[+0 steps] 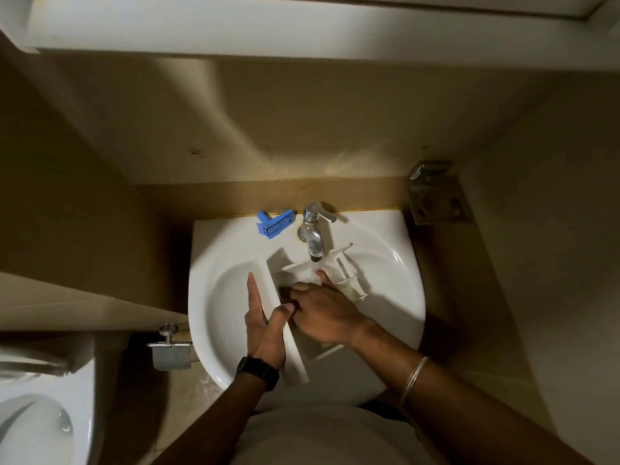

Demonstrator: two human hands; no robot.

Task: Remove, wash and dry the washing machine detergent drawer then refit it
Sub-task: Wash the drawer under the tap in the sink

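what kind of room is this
Most likely a small bathroom. A white wall-hung sink with a chrome tap sits in the middle, a toilet shows at the lower left, and a toilet roll holder hangs beside the sink.

Left hand (265, 322) is gripping with index finger lying straight and thumb wrapping over, right hand (323, 312) is reaching in with fingers curling down, forearms converging.

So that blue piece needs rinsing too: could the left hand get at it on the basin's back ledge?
Probably yes. The blue insert lies uncovered on the basin rim, left of the tap, but the left hand grips the drawer front and must let go first.
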